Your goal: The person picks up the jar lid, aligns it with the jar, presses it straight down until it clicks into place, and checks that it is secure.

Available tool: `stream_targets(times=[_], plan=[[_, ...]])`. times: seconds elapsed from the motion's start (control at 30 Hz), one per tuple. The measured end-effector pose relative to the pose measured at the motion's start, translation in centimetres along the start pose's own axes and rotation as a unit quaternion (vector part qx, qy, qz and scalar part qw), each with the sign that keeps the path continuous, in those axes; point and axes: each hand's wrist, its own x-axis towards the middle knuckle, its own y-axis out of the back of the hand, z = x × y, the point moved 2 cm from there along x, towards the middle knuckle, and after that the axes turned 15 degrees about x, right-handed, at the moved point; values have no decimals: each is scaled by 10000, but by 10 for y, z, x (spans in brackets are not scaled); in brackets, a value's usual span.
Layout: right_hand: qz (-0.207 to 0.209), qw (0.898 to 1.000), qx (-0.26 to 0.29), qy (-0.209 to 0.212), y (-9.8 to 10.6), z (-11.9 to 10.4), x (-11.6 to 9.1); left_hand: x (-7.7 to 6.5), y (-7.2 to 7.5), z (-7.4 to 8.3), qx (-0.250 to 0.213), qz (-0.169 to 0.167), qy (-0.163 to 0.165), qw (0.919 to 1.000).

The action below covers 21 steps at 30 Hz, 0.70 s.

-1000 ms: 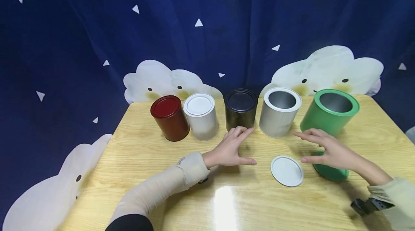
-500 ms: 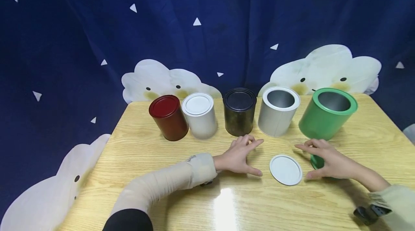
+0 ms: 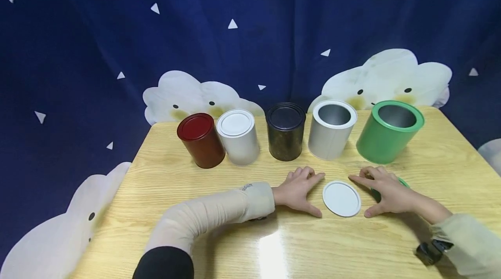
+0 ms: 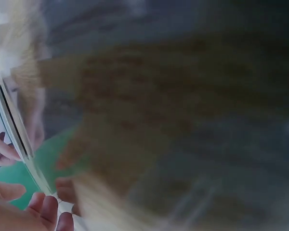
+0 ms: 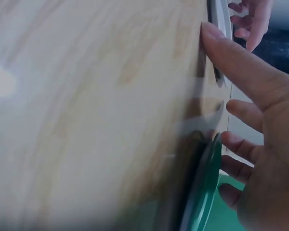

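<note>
A round white lid (image 3: 342, 198) lies flat on the table between my two hands. My left hand (image 3: 299, 190) hovers at its left, thumb and forefinger spread apart with nothing between them. On the lid's other side, my right hand (image 3: 389, 193) has its thumb and forefinger spread the same way. Beneath that hand lies a green lid (image 5: 211, 187), mostly hidden in the head view; in the right wrist view the fingertips come close to its rim. Behind the lids stand a white can (image 3: 330, 133) and a larger green can (image 3: 387, 135), both uncovered at the top.
Left of the uncovered cans, a black can (image 3: 285, 133), a white can with its lid on (image 3: 238, 140) and a dark red can (image 3: 201, 142) stand in a row at the back of the wooden table (image 3: 156, 209). A blue curtain (image 3: 250, 53) hangs behind.
My left hand has moved right and toward me, from near the black can to beside the white lid. My right hand has come slightly lower, covering more of the green lid. The head view has shifted a little.
</note>
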Motion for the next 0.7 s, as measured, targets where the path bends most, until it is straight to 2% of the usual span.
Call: stream_targets(times=[0.13, 0.37, 0.47, 0.7], plan=[[-87, 9996, 15, -252, -2, -2, 2, 6, -2, 0, 183, -130, 9, 9997], [-250, 9988, 187, -376, -9, -6, 6, 7, -3, 1, 486, -464, 118, 9977], [-162, 9989, 175, -392, -10, -6, 5, 8, -1, 3, 595, -443, 128, 9972], [138, 9998, 79, -87, -8, -4, 4, 16, 2, 14, 808, -261, 68, 9964]])
